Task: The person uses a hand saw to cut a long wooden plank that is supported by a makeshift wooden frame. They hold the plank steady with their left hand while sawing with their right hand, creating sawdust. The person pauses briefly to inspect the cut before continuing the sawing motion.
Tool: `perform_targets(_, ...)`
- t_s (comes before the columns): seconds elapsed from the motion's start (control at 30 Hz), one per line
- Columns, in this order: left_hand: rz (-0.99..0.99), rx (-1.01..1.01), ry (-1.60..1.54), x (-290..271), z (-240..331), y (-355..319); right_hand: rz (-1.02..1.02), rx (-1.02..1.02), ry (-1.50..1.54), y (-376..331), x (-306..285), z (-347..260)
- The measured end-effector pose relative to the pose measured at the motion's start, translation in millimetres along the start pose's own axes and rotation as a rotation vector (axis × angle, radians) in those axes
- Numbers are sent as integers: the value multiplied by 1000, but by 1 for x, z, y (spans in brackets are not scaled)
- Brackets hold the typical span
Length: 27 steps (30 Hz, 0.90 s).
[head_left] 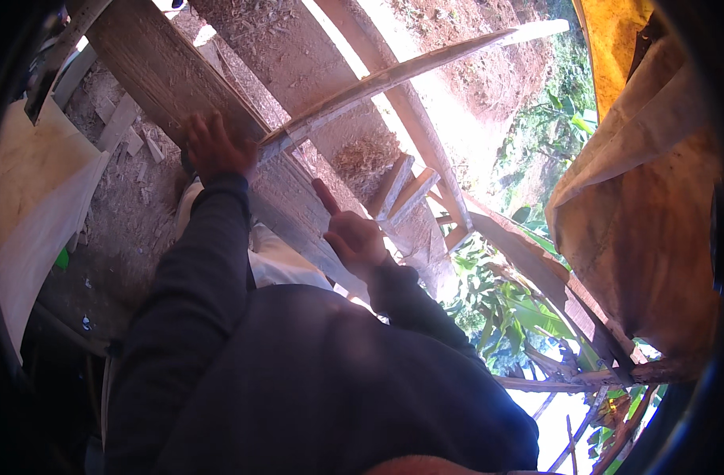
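A wide wooden plank (160, 67) slants from the upper left down toward my body. My left hand (219, 149) lies on it, fingers spread, its thumb side beside the near end of a long, thin wooden strip (393, 75). That strip crosses the plank's edge and reaches up to the right, with a pale far tip. Lower down, my right hand (358, 241) is at the plank's right edge, one finger stretched out along the wood. Its other fingers are partly hidden, and I see nothing held in it.
Short wood pieces (401, 190) stand right of the plank, by a long curved board (413, 119). Shavings and offcuts (140, 146) litter the ground. A pale sheet (41, 206) is at the left, a brown and yellow tarp (639, 206) at the right, with green plants (528, 313) beyond.
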<state>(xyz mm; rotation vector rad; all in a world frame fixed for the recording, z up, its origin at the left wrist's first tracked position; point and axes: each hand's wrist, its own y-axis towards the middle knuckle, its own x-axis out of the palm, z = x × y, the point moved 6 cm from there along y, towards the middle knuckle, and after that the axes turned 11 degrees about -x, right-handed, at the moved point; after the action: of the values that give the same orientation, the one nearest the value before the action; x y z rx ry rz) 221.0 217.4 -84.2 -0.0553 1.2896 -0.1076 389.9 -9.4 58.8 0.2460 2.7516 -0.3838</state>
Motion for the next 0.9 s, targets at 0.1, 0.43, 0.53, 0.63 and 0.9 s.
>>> perform_targets(0.1,80,43,-59,-3,-6,-2,-234,65,-143,-89,-35,-40)
perform_targets(0.43,-16,-9,-23,0,-4,-2,-80,-93,-105,31,19,17)
perform_targets(0.53,-9,-6,-34,6,-6,-2,6,-132,-80,62,47,24)
perform_targets(0.63,10,-3,-64,7,-14,-3,87,-71,143,41,36,28)
perform_targets(0.9,39,8,-125,0,-9,-2,66,79,63,-121,-68,-12)
